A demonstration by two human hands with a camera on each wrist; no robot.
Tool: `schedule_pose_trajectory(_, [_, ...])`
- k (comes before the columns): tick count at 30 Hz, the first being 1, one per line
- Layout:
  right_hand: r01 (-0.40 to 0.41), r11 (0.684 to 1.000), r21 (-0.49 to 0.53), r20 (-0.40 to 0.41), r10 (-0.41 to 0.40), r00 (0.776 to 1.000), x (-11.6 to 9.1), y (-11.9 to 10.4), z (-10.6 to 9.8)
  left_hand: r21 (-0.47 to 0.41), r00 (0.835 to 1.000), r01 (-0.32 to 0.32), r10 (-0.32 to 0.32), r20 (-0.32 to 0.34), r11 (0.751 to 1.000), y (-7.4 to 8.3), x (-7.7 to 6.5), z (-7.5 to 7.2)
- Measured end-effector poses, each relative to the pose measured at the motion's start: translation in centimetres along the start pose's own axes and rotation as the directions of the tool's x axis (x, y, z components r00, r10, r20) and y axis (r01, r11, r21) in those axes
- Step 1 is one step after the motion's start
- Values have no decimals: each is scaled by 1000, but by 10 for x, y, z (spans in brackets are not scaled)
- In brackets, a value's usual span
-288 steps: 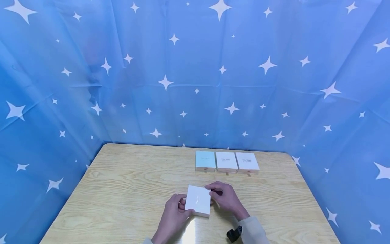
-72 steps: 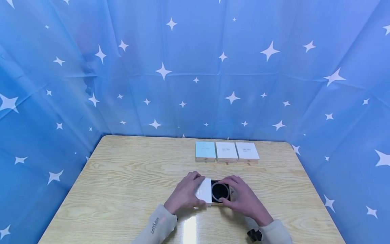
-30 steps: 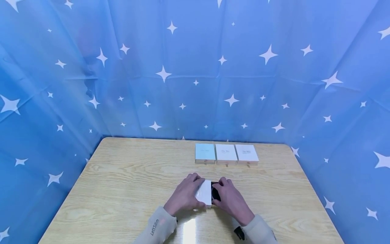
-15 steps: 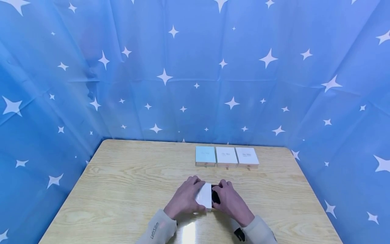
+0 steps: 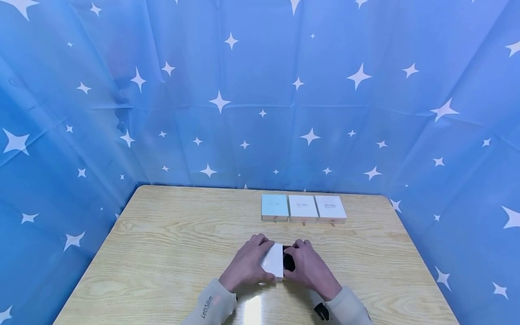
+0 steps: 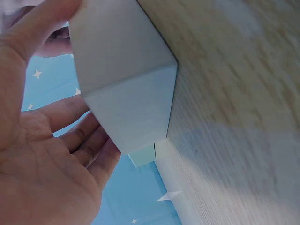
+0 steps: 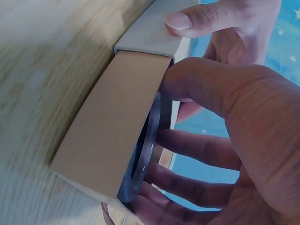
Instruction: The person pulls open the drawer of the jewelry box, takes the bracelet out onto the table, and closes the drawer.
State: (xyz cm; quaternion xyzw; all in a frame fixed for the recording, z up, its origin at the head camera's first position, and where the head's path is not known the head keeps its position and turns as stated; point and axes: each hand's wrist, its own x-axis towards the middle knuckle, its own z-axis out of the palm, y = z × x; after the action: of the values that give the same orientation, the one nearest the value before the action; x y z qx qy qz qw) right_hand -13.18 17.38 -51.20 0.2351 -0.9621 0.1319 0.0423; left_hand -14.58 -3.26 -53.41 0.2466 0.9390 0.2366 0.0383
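A white drawer-style box (image 5: pixel 273 260) lies on the table in front of me. My left hand (image 5: pixel 245 263) grips its sleeve, thumb on the near side and fingers on the far side. From the sleeve's right end the tan inner drawer (image 7: pixel 98 122) sticks out, with a dark lining. A greyish, glossy bangle (image 7: pixel 149 143) lies in the drawer, part of its rim showing above the edge. My right hand (image 5: pixel 312 267) bends over the drawer, thumb and fingers around the bangle. A thin ribbon tab (image 7: pixel 107 213) hangs from the drawer's end.
Behind, toward the table's far edge, a light blue box (image 5: pixel 274 206) and two white boxes, the middle one (image 5: pixel 303 206) and the right one (image 5: pixel 331 207), stand in a row. A blue star-patterned curtain (image 5: pixel 260 126) surrounds the wooden table (image 5: pixel 170 243).
The box, closed in the oldest frame, now has its drawer pulled out to the right. The right hand has since shifted left toward the sleeve, its fingers closer together. During the last second hardly anything moved.
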Motion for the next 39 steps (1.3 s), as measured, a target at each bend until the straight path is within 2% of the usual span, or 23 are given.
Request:
schedule_pose_trajectory(10, [24,999,-26,22,-23,999,0,-1,-6,4,1000,6,-7,2,1000,0,0,1])
schedule_pose_trajectory(18, [-4,1000,-5,25,4,1000,-1,1,-12,5,1000,7,-7,-3,1000,0,0,2])
schedule_pose_trajectory(25, [-84,996,6,11,84,996,-3,9,-14,6,1000,2,-2,-19,1000,-1,0,3])
schedule_pose_trajectory(39, [-210,969,128,-60,218,974,-13,33,-21,-4,999,31,-31,13,1000,0,1,2])
